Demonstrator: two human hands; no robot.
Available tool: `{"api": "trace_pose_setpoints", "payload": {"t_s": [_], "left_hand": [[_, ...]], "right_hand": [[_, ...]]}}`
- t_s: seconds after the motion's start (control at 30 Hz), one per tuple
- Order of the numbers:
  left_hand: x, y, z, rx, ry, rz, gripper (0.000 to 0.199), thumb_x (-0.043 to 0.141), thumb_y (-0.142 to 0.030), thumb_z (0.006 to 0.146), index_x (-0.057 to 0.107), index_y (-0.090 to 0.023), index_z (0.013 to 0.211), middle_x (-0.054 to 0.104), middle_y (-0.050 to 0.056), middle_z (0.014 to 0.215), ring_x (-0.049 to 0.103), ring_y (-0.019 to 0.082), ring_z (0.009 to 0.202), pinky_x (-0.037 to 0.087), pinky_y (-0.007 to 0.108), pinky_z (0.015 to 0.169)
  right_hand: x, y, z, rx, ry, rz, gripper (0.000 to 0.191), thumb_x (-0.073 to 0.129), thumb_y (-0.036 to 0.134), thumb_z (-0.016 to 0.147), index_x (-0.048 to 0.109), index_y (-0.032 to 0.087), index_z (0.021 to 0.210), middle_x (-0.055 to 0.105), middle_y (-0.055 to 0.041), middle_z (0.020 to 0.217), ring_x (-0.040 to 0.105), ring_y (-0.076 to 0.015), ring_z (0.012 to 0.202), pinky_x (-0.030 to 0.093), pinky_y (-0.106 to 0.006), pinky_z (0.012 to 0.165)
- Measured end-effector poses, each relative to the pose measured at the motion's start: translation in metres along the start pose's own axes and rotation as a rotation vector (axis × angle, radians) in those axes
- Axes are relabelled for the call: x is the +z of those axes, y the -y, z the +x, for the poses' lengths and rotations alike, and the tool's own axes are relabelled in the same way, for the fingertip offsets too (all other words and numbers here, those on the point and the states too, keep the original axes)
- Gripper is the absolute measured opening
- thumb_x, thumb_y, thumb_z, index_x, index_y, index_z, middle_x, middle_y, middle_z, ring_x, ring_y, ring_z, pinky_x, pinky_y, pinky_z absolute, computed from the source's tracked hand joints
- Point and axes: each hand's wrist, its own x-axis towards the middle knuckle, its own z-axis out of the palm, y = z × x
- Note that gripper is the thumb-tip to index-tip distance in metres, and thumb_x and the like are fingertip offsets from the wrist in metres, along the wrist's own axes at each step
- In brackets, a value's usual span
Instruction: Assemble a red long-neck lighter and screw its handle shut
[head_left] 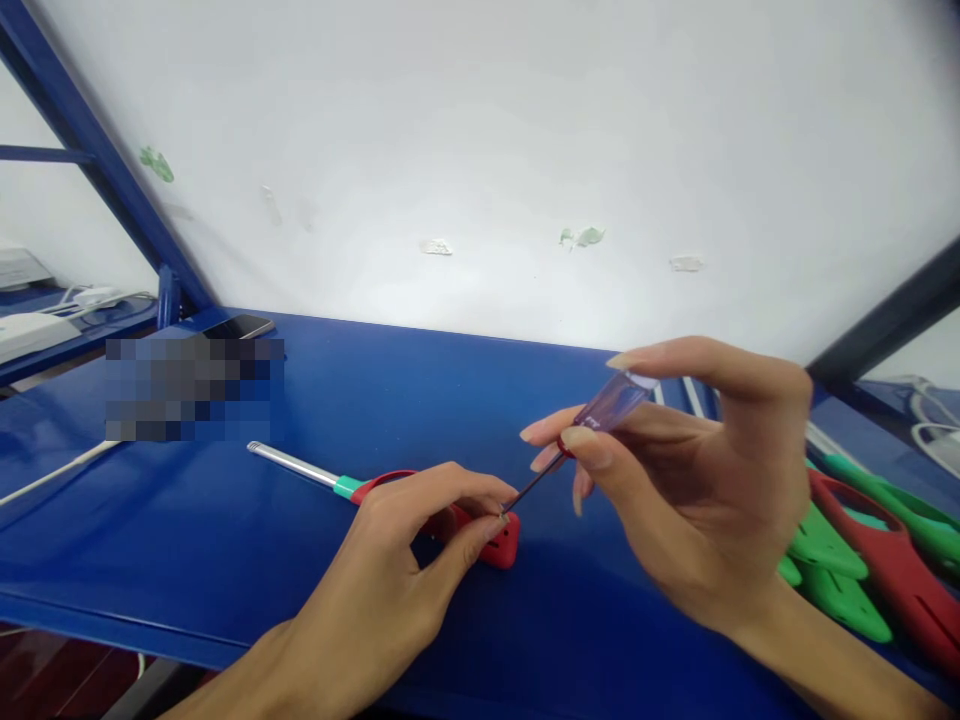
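Observation:
A red lighter [504, 545] with a green collar and a silver metal tube lies on the blue table [570, 620], its tube pointing to the upper left. My left hand [420, 545] rests over its handle, thumb and index finger pinched at the screwdriver's tip; whether a screw is between them is too small to tell. My right hand [697, 470] holds the screwdriver [611, 400] by its clear purple handle, index finger on the end cap and thumb near the red collar. The shaft slants down left to the lighter's end.
Several green and red lighters [862, 540] are piled at the right. A phone [240, 326] lies at the back left, beside a blurred patch and a white cable [60, 475]. Blue frame posts flank the white wall [480, 150].

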Motion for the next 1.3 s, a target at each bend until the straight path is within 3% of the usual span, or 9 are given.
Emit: {"api": "trace_pose_setpoints", "payload": {"t_s": [0.47,0.67,0.9,1.07,1.17,1.3], "left_hand": [[-0.0008,-0.0042,0.0004,0.006,0.040,-0.004,0.019,0.061,-0.013,0.101,0.073,-0.028,0.098,0.072,-0.007,0.086,0.065,0.009,0.074,0.050,0.021,0.071],[-0.0009,-0.0026,0.0002,0.032,0.034,-0.017,0.022,0.061,-0.009,0.100,0.074,-0.027,0.098,0.073,-0.006,0.087,0.067,0.010,0.077,0.051,0.021,0.073],[-0.0007,-0.0039,0.0003,0.038,0.023,-0.018,0.023,0.062,-0.008,0.099,0.074,-0.028,0.097,0.073,-0.008,0.085,0.066,0.008,0.075,0.050,0.018,0.072],[-0.0010,-0.0051,0.0000,0.007,0.050,-0.034,0.021,0.059,-0.012,0.101,0.075,-0.026,0.100,0.075,-0.005,0.087,0.069,0.012,0.079,0.053,0.022,0.077],[-0.0006,-0.0045,0.0000,-0.002,0.057,-0.049,0.022,0.058,-0.013,0.102,0.076,-0.027,0.103,0.075,-0.005,0.087,0.070,0.012,0.081,0.054,0.023,0.078],[0.0002,-0.0036,-0.0002,0.012,0.048,-0.007,0.022,0.060,-0.012,0.101,0.075,-0.028,0.098,0.074,-0.007,0.087,0.068,0.009,0.080,0.051,0.020,0.077]], "right_hand": [[0.0003,0.0010,-0.0032,-0.097,-0.022,0.027,0.057,0.076,0.004,0.085,0.062,0.036,0.129,0.071,-0.0059,0.114,0.076,-0.0212,0.069,0.063,-0.034,0.043],[0.0004,0.0007,-0.0029,-0.068,-0.009,0.038,0.054,0.078,0.005,0.084,0.063,0.035,0.126,0.076,-0.0067,0.111,0.074,-0.0202,0.062,0.059,-0.032,0.037],[-0.0009,0.0005,-0.0027,-0.072,0.002,0.067,0.056,0.077,0.003,0.083,0.064,0.034,0.127,0.077,-0.0070,0.111,0.076,-0.0206,0.063,0.060,-0.031,0.038],[-0.0013,0.0049,-0.0013,-0.097,0.041,0.098,0.063,0.072,-0.004,0.080,0.065,0.035,0.129,0.078,-0.0044,0.106,0.078,-0.0240,0.071,0.068,-0.038,0.051],[-0.0007,0.0068,0.0002,-0.069,0.074,0.110,0.058,0.070,-0.003,0.083,0.065,0.034,0.127,0.078,-0.0030,0.101,0.078,-0.0223,0.071,0.067,-0.034,0.050],[0.0001,0.0046,-0.0002,-0.087,0.086,0.059,0.056,0.070,-0.001,0.085,0.061,0.032,0.129,0.075,-0.0054,0.111,0.077,-0.0184,0.071,0.065,-0.027,0.047]]}}
